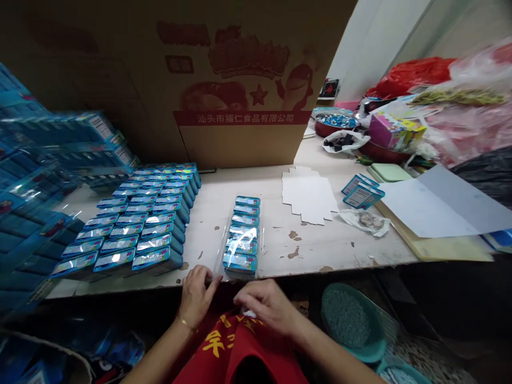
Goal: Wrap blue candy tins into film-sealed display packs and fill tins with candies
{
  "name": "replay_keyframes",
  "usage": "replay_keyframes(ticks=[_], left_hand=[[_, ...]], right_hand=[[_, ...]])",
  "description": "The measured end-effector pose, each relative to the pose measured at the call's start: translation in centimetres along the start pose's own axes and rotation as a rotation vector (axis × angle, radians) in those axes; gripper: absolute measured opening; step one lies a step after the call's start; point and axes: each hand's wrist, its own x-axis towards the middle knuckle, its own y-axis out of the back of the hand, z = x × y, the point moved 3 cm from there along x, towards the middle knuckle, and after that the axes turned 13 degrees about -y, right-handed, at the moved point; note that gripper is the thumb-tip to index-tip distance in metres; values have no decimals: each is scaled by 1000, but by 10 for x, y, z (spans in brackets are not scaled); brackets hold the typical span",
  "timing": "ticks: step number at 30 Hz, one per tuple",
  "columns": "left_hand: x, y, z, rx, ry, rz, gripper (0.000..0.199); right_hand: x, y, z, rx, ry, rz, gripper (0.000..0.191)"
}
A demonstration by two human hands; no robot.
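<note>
A row of small blue boxes (241, 232) lies in a clear plastic sleeve (222, 250) at the table's front edge. My left hand (196, 298) is at the sleeve's near left corner, thumb and forefinger closed on the plastic. Just right of it, my right hand (267, 305) is curled with thumb and fingers together, over the red apron (240, 346) with yellow lettering. A bit of white shows under these fingers, too small to name. To the left stand several rows of matching blue boxes (140, 218).
Behind is a large cardboard carton (240, 144). Wrapped packs of blue boxes (24, 213) are piled at the left. Flat white card (308, 194), loose blue boxes (362, 191) and paper sheets (448, 202) lie to the right. A green basin (352, 320) sits below the table.
</note>
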Motion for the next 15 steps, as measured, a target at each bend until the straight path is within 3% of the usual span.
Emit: replay_keyframes(ticks=[1, 3, 4, 7, 9, 12, 15], left_hand=[[-5, 3, 3, -185, 92, 3, 35], [-15, 4, 17, -656, 316, -7, 39], [-18, 4, 27, -900, 433, 0, 38], [-21, 3, 59, -1448, 672, 115, 32], [-19, 3, 73, -1603, 767, 237, 26], [-16, 4, 82, -1622, 843, 410, 18], [-8, 2, 83, -1551, 797, 395, 26]], right_hand=[[8, 22, -8, 53, 11, 38, 30], [39, 74, -17, 72, 1, 351, 33], [61, 98, -17, 64, -25, 448, 33], [140, 144, -6, -93, -79, 494, 28], [182, 152, 6, -197, -149, 378, 29], [208, 147, 19, -274, -240, 90, 31], [212, 152, 25, -234, -264, 49, 33]])
